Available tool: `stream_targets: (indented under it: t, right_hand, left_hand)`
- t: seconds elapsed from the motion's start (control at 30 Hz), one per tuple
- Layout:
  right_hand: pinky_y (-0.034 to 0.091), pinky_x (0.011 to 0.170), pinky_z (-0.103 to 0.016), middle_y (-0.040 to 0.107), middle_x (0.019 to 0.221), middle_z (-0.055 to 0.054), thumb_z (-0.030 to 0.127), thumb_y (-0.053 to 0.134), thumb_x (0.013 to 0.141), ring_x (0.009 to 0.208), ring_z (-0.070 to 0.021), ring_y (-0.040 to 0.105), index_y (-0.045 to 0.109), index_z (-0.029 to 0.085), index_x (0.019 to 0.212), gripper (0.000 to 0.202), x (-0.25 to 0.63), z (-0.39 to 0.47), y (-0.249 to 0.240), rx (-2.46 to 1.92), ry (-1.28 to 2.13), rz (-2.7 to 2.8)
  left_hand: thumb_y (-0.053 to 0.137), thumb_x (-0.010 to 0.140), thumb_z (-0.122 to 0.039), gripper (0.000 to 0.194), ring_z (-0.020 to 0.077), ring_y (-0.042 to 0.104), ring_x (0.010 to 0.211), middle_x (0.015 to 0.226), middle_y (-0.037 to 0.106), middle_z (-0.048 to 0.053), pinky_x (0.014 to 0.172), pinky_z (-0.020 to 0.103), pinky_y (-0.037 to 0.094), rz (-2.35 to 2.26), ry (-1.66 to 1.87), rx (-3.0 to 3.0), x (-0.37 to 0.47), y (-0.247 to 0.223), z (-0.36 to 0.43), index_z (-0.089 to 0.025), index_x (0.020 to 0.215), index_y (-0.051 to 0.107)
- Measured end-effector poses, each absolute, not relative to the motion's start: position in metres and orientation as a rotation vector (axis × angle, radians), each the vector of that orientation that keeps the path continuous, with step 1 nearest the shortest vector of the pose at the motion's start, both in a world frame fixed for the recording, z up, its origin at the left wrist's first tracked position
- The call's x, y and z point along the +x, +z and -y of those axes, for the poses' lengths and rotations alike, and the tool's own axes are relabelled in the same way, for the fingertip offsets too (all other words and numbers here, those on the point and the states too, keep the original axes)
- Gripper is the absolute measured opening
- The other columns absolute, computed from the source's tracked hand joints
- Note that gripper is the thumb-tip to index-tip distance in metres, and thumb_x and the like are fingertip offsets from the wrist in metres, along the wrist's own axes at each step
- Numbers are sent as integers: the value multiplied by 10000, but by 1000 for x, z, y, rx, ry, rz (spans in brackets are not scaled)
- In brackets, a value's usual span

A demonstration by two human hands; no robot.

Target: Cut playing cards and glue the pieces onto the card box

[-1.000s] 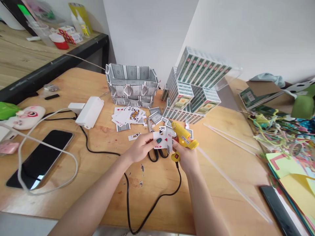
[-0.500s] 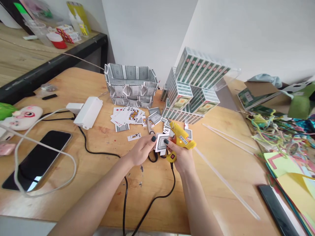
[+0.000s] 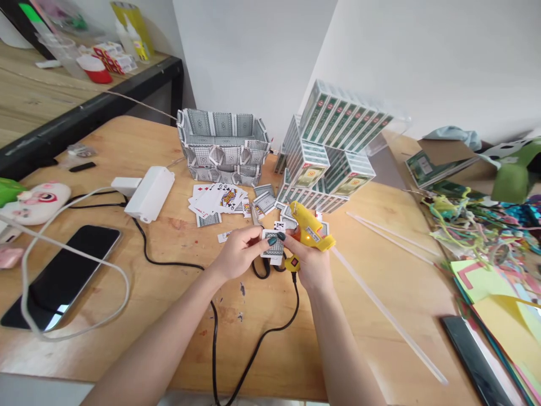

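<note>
My left hand (image 3: 239, 252) is closed on a playing card (image 3: 269, 243), thumb on its patterned back. My right hand (image 3: 310, 260) grips a yellow hot glue gun (image 3: 310, 228) with a clear glue stick (image 3: 391, 318) trailing from its rear; its thumb also presses the card's upper right edge. Just beneath the hands lie scissors (image 3: 261, 270), partly hidden by the card. Loose playing cards (image 3: 220, 197), some face up, are spread beyond. Behind them stands a box-like structure built of folded cards (image 3: 224, 146).
Card boxes (image 3: 325, 152) are stacked at the back right. A phone (image 3: 63, 276), a white adapter (image 3: 151, 194) and cables occupy the left. The glue gun's black cord (image 3: 262, 344) loops toward the front edge. Two thin glue sticks (image 3: 389, 237), coloured paper (image 3: 486, 282) and tangled yarn (image 3: 477, 231) lie rightward.
My left hand has shifted onto the card, its thumb now lying over the card's back. The card has moved slightly left and tilted flatter. The glue gun stays in my right hand.
</note>
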State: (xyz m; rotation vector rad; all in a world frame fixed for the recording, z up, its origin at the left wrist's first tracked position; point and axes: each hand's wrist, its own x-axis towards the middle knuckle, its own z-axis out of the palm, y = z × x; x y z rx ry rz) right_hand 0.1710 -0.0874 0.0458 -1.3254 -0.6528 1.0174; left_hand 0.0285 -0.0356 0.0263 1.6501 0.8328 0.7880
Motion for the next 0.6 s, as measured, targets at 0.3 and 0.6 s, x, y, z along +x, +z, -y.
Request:
stream_targets:
  t: [0.3,0.6]
  right_hand:
    - [454,561,-271,593,650,25,217,751,567,640,-148,563,559,205,708,239,171,85,48,-1315,926,717]
    - [449,557,-269,594,649,25,219,726,594,626,-143,560,561,196,682,189,164,78,49,-1325,842,711]
  left_hand:
    - [551,765,-411,300,94,405,543,565,461,-19,509,217,342,-794,800,1564,29,26,36,-135,646,561]
    - [676,658,-363,241,172,589,705,743,657,51,628,265,463,-771,765,1465,33,22,36,-135,738,681]
